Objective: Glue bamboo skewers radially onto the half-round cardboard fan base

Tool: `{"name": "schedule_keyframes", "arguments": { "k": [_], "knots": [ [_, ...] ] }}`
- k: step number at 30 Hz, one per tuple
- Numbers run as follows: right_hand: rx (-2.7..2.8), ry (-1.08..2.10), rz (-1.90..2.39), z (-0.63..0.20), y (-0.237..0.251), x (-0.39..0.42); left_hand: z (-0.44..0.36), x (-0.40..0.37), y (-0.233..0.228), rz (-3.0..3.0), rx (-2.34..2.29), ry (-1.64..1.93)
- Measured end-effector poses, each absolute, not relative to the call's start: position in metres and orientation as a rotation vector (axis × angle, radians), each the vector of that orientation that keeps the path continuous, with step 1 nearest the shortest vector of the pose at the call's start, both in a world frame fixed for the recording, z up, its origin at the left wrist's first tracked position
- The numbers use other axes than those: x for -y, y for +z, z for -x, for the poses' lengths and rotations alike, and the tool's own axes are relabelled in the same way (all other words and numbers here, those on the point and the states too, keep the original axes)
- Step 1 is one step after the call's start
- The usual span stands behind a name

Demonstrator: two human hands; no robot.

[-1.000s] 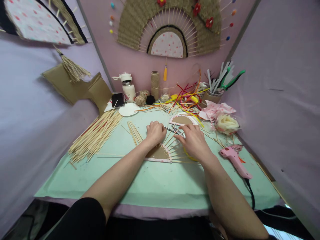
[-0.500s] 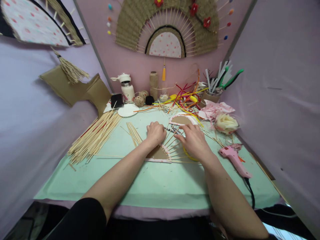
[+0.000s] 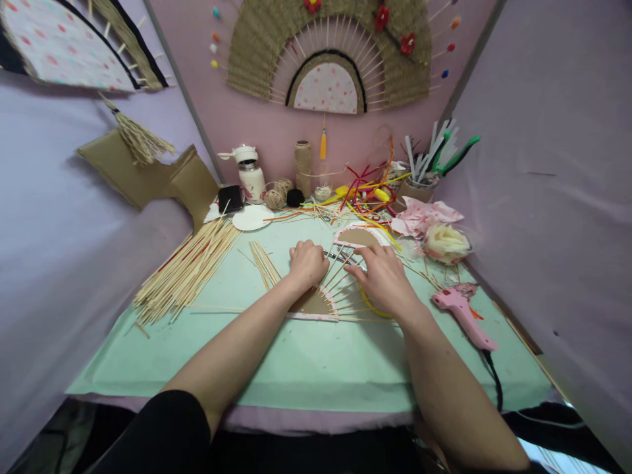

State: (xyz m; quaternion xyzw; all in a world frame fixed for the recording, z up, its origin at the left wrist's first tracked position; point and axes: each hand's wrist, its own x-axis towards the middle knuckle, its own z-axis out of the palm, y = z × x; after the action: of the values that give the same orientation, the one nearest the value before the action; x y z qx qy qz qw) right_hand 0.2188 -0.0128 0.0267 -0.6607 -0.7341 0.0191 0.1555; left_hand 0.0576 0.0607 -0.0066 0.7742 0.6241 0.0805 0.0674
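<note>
My left hand (image 3: 309,264) is closed and presses down at the upper edge of a brown cardboard half-disc (image 3: 312,303) with a pink-spotted cloth rim. Whatever its fingers grip is hidden beneath them. Thin bamboo sticks (image 3: 342,284) fan out from the rim to the right. My right hand (image 3: 385,275) hovers over the outer stick ends, with thumb and forefinger apart. Metal scissors (image 3: 340,255) lie between the hands, partly covered by the right one. Behind them rests a second cardboard half-disc (image 3: 358,237) with a similar rim.
A large pile of bamboo sticks (image 3: 190,270) lies left, with a smaller bunch (image 3: 265,263) nearer. A pink glue gun (image 3: 464,316) with a black cord lies right. Twine (image 3: 276,195), a bottle (image 3: 251,178), pipe cleaners (image 3: 363,184) and a cloth rose (image 3: 447,243) line the back and right.
</note>
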Motion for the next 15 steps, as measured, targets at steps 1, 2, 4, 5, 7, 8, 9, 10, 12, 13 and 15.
{"name": "schedule_keyframes", "arguments": {
  "k": [1,2,4,5,7,8,9,10,12,13,15],
  "knots": [
    [2.102,0.050,1.889,-0.219,0.027,0.013,-0.058,-0.061,-0.007,-2.334,-1.880,0.244],
    [2.102,0.049,1.889,-0.219,0.027,0.013,-0.058,-0.060,-0.007,-2.334,-1.879,0.247],
    [2.101,0.054,1.893,-0.219,0.027,0.013,-0.058,-0.060,-0.007,-2.334,-1.878,0.253],
    [2.100,0.057,1.897,-0.218,0.027,0.013,-0.058,-0.060,-0.006,-2.333,-1.879,0.255],
    [2.098,0.066,1.908,-0.218,0.028,0.014,-0.058,-0.059,-0.003,-2.326,-1.887,0.271],
    [2.095,0.069,1.914,-0.218,0.028,0.014,-0.057,-0.058,-0.001,-2.319,-1.894,0.295],
    [2.092,0.071,1.917,-0.218,0.029,0.014,-0.054,-0.057,0.003,-2.312,-1.900,0.335],
    [2.090,0.071,1.917,-0.218,0.029,0.014,-0.051,-0.054,0.006,-2.307,-1.902,0.390],
    [2.086,0.068,1.910,-0.219,0.029,0.014,-0.041,-0.047,0.014,-2.307,-1.887,0.535],
    [2.088,0.071,1.904,-0.219,0.029,0.013,-0.034,-0.042,0.018,-2.316,-1.861,0.606],
    [2.115,0.094,1.875,-0.219,0.028,0.013,-0.020,-0.032,0.022,-2.336,-1.811,0.728]
  ]
}}
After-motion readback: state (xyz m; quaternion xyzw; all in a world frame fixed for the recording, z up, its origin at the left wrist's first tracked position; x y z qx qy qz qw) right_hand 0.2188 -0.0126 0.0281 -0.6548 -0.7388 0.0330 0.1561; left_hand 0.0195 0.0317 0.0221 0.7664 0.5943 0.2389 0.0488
